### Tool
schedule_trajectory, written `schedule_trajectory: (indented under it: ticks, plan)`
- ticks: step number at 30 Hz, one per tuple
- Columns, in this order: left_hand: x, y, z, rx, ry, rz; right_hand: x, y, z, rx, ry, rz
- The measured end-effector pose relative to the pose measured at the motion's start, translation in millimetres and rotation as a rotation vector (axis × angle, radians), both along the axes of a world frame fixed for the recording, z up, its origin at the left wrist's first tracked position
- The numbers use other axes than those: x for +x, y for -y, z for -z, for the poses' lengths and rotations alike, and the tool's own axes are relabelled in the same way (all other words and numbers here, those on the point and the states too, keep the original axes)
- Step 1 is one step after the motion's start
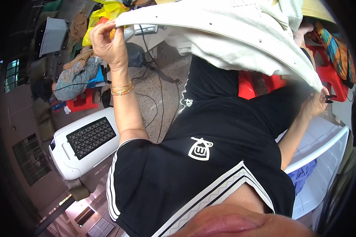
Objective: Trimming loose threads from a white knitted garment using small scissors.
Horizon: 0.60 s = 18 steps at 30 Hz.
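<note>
A white garment (221, 47) is stretched between my two hands, over my lap. Its long edge band, with small dark marks spaced along it, runs in a curve from one hand to the other. My left hand (110, 45), raised at the upper left, pinches one end of the band between thumb and fingers. At the right, lower down, my right hand (314, 104) is closed on the other end. A small dark pointed tool (328, 98) sticks out by the right fingers; its kind is not clear. The garment's far part runs out of view.
Red plastic stools (247, 87) stand beyond my legs. On the right is a white plastic bin (324, 146) with purple cloth (304, 173) inside. A white portable appliance (85, 144) sits at the left. Dark cables (160, 94) cross the floor. Another person (77, 81) is at the upper left.
</note>
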<state>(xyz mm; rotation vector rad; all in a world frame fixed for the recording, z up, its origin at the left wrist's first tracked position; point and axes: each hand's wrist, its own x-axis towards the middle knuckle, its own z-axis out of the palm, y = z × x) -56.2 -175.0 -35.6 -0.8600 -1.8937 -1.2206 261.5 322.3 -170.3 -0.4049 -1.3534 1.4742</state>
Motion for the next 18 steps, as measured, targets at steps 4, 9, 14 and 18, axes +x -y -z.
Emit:
schedule_trajectory:
  ticks: [4,9,14,18]
  plan:
    - [5.1,-7.4,0.5,-0.004,-0.035,0.000,0.2,4.3,0.3,0.005,0.068,0.036]
    - [33.1,-28.2,-25.6,-0.165,-0.321,-0.051,-12.4,14.9,-36.7,0.195,0.490,-0.133]
    - [60.2,-68.9,-42.8,-0.152,-0.411,0.111,-57.8,79.5,-122.8,0.429,0.522,-0.234]
    - [74.5,-87.1,-42.7,-0.136,-0.420,0.216,-96.9,152.0,-169.9,0.825,0.356,-0.527]
